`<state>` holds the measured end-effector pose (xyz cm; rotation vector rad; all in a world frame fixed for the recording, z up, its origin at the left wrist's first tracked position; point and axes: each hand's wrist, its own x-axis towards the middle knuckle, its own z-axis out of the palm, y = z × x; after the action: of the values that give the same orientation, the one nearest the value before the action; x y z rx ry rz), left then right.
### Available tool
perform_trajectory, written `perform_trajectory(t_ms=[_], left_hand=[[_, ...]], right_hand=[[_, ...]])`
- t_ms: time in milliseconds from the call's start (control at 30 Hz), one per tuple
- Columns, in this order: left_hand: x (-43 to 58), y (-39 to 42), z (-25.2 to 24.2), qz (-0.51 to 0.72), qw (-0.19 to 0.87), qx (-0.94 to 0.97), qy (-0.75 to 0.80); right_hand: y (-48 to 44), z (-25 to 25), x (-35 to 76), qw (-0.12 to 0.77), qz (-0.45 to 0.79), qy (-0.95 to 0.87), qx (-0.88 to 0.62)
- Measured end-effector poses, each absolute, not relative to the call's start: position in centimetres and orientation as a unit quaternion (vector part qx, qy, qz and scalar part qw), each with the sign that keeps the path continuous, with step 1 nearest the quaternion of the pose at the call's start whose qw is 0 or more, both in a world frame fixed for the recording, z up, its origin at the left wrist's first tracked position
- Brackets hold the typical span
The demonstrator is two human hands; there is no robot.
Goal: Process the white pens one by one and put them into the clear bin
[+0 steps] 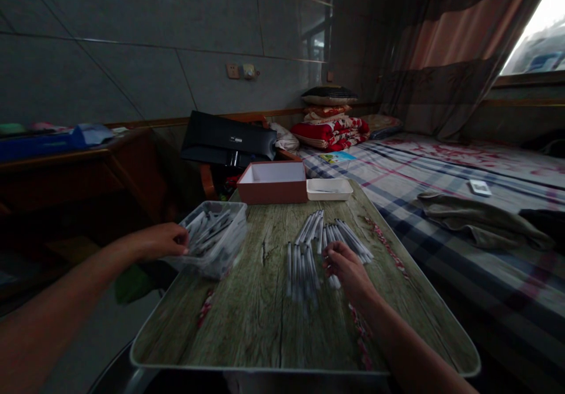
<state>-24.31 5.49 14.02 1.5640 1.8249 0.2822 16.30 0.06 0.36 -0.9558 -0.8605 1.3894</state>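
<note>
Head cam: L hand point(168, 241) at clear tub point(223, 262), R hand point(346, 267) by pens point(303, 264)

From my end on the head cam I've got a wood-grain table point(247, 323) with rounded corners, pale edging and reddish floral strips point(386, 247) on top. Clear plastic bin point(225, 258) full of slim pen-like sticks sits at the left edge. At the far end there's a reddish-brown box point(272, 192), white inside, with a small white tray point(329, 195) just to its right. Loose sticks point(302, 264) lie in rough bunches right of center, kinda fanned out.
</note>
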Motion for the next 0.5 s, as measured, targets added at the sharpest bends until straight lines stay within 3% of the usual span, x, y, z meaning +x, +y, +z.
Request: perform_trajectory(t_ms=[367,500], left_hand=[[-24.4,6.1,14.5,0.155,0.455,0.553,0.681],[-25.9,6.5,13.8,0.183,0.405,0.576,0.686]], right_hand=[[-0.1,0.7,16.5,0.587,0.595,-0.366,-0.409],[0.0,0.5,16.5,0.589,0.593,-0.374,-0.403]])
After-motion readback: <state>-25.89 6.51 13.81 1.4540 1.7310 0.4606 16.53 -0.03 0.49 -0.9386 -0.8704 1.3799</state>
